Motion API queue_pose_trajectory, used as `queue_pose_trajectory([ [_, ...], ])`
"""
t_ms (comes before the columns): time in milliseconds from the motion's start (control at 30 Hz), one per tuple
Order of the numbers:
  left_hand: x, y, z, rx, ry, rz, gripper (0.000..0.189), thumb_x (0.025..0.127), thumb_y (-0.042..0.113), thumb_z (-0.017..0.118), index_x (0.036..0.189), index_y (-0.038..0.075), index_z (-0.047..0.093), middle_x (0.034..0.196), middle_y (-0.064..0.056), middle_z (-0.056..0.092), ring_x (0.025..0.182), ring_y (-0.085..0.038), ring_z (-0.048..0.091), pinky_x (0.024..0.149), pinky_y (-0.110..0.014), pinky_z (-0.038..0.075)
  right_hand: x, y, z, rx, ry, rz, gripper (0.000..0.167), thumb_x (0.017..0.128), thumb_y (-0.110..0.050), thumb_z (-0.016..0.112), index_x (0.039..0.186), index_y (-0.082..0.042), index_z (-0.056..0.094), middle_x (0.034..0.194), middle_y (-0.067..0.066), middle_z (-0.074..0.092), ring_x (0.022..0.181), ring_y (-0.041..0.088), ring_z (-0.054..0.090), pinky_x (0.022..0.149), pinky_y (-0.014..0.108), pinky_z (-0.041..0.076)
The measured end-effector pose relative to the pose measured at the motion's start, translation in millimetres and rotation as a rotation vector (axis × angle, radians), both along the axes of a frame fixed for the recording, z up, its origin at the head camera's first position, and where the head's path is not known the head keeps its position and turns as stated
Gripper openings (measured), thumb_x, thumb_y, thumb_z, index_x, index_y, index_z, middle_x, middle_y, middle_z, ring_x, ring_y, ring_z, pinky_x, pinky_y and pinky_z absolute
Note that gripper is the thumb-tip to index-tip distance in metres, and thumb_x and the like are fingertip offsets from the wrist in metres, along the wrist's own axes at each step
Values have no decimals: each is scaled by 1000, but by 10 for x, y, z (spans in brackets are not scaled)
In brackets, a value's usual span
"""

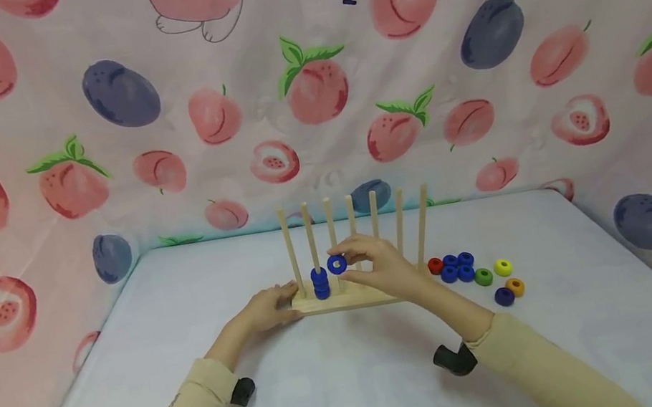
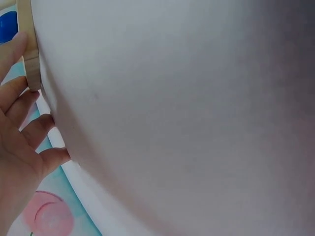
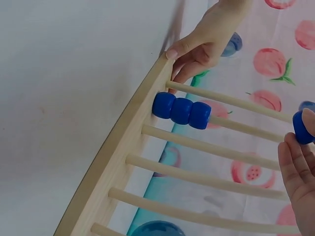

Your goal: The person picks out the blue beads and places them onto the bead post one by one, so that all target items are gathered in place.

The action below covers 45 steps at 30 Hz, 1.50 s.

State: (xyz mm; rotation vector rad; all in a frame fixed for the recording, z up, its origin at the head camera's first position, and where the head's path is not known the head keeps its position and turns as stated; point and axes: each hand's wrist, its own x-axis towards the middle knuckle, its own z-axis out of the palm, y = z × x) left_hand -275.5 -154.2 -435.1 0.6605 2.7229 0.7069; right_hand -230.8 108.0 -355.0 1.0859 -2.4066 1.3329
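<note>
Head view: mid-frame, I see the blue bead (image 1: 338, 271) pinched by the right hand (image 1: 382, 268), hole facing me, just right of the upright second peg (image 1: 310, 239) and its three-bead stack (image 1: 321, 284). Left of them, the left hand (image 1: 264, 309) grips the wooden base (image 1: 349, 299) between thumb and fingers.

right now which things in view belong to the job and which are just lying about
In use:
wooden peg rack, gripped by the left hand
blue bead, pinched by the right hand
three blue beads on the second peg from the left

Loose on the table, perhaps for later:
four blue beads
red bead
green bead
yellow bead
orange bead
dark purple bead
</note>
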Motion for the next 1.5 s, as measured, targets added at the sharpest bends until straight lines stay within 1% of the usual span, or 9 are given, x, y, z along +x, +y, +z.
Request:
queue_pose_trajectory([
  [333,-18,23,-6,-13,19,0,64,88,29,65,141,3,40,147,-16,38,136,-45,32,113,-59,23,-66,-57,122,-28,60,-24,37,82,0,69,118,2,62,117,18,64,98,27,66,89,34,55],
  [500,-20,13,18,-14,25,-14,63,88,28,65,141,2,41,147,-16,38,135,-46,32,113,-59,22,-107,-97,222,-38,115,-39,40,81,0,70,120,4,60,114,20,65,96,28,66,89,33,55],
  [633,-21,-10,51,-22,33,-8,62,88,27,65,140,2,42,147,-16,38,135,-46,32,113,-58,23,-138,-142,303,-33,169,-66,42,81,-2,70,121,4,60,111,19,65,96,27,66,88,32,55],
  [733,-31,-6,68,-16,23,-4,62,88,27,65,140,3,42,148,-15,37,136,-45,31,113,-58,22,-147,-161,351,-33,210,-88,39,81,-3,71,119,4,62,110,18,66,96,26,65,87,33,55],
  [967,-45,23,57,-11,17,-8,62,88,27,65,140,3,42,148,-14,38,136,-45,32,113,-58,22,-200,-199,430,1,288,-130,37,80,-5,72,116,2,64,108,15,69,97,25,65,87,37,55],
  [1167,-31,2,26,-30,24,-17,62,88,28,66,140,2,42,148,-15,37,135,-45,33,112,-59,23,-247,-244,487,3,310,-109,38,81,-9,72,117,0,64,108,13,68,93,22,65,84,33,56],
  [1333,-17,-9,44,-18,29,-16,62,88,27,66,139,2,43,147,-16,38,135,-46,32,112,-60,22,-284,-259,540,0,342,-125,36,81,-10,73,114,2,64,106,14,69,94,23,65,84,36,55],
  [1400,-13,-5,43,-12,25,-15,62,87,27,66,139,2,43,147,-15,38,135,-46,32,112,-60,22,-290,-259,552,-3,330,-132,36,82,-11,72,114,3,64,106,14,69,95,24,65,85,38,55],
  [1500,0,5,16,-3,8,-9,62,87,26,67,139,3,43,147,-15,38,135,-46,32,112,-60,22,-271,-258,550,-8,283,-145,36,83,-13,71,115,2,63,107,14,68,96,25,64,86,38,54],
])
